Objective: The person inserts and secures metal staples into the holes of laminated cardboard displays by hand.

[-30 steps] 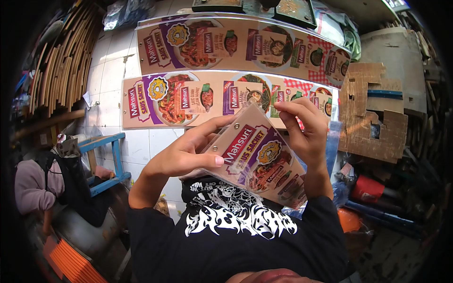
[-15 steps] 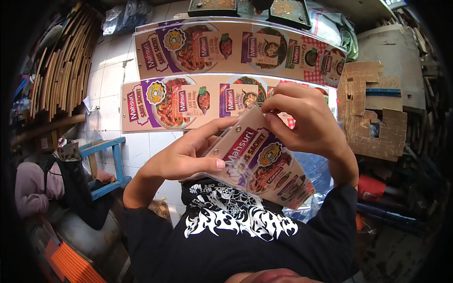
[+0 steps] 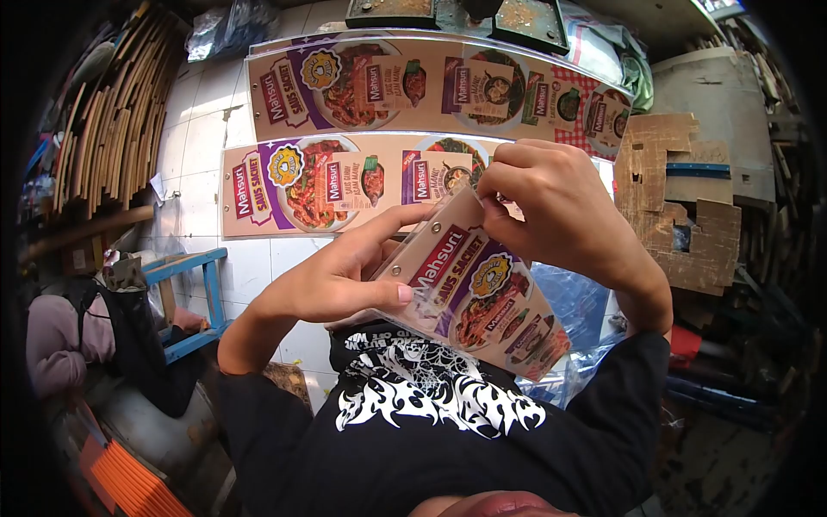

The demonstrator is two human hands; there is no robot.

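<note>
A printed sheet with a clear plastic cover (image 3: 487, 293) is tilted in front of my shirt, with metal eyelets along its left edge. My left hand (image 3: 353, 271) grips that edge, thumb on the front and fingers behind. At the sheet's upper corner my right hand (image 3: 543, 202) is closed in a pinch; what lies between its fingertips is too small to make out. Beyond the hands, one long printed banner (image 3: 301, 185) lies on the white tiles, partly hidden by my right hand. Farther off is a second long banner (image 3: 413, 86).
Stacked brown boards (image 3: 112, 112) stand at the left. A blue frame (image 3: 215, 293) is beside a seated person's sleeve (image 3: 65, 340). Orange slats (image 3: 129, 478) are at lower left. Cut cardboard (image 3: 676, 189) lies at right, dark trays (image 3: 530, 21) at the top.
My right hand has come to the sheet's upper corner from its right, and its elbow has swung outward. My left hand keeps its grip in nearly the same place.
</note>
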